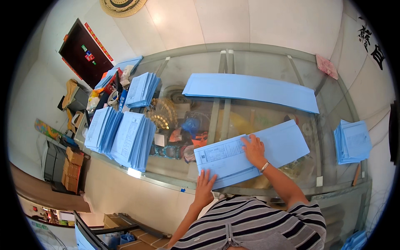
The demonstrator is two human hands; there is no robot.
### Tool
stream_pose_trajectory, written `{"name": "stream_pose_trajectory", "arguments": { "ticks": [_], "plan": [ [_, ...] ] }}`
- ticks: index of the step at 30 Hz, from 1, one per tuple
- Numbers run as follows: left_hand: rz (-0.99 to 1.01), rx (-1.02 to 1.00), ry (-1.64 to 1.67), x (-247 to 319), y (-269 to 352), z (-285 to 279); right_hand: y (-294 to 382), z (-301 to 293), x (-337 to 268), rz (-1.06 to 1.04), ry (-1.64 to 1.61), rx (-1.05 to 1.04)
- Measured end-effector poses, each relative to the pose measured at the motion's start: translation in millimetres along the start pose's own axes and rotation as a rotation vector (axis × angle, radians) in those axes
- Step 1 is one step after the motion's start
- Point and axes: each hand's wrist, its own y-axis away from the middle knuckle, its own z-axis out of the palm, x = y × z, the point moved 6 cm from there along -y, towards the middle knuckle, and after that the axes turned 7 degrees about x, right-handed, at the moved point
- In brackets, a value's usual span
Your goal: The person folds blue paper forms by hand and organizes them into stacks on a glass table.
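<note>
In front of me, a long light-blue paper sheet [281, 137] lies slanted on the glass-topped table [265, 59]. Its left part is folded over, forming a panel with a printed form [220, 153]. My right hand [254, 151], with a metal bracelet at the wrist, rests on the panel's right edge. At the lower left corner of the paper, my left hand [204, 187] touches the edge, its fingers spread. Beyond them lies a flat stack of long blue sheets [250, 90], its near edge showing several layers.
Folded blue paper bundles [132, 137] stand to the left, with another bundle [142, 89] behind. A smaller blue stack [353, 142] sits at the right, near a wooden stick [356, 175]. A pink slab [327, 66] lies at the far right corner. Assorted goods show beneath the glass.
</note>
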Motion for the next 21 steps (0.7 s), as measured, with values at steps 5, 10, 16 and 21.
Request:
{"name": "stream_pose_trajectory", "arguments": {
  "ticks": [5, 10, 16, 21],
  "plan": [
    [-0.523, 0.334, 0.845, -62, -22, 3, 3, 19, -4, -0.103, 0.131, 0.016],
    [-0.869, 0.249, 1.125, -133, -83, 30, -12, 23, -15, 0.001, 0.053, -0.132],
    [-0.64, 0.265, 1.084, -89, -133, 21, -13, 27, 23, 0.161, -0.238, -0.088],
    [0.087, 0.112, 0.3, 39, -116, -68, 22, -5, 23, 0.916, -1.676, -0.525]
  ]
}}
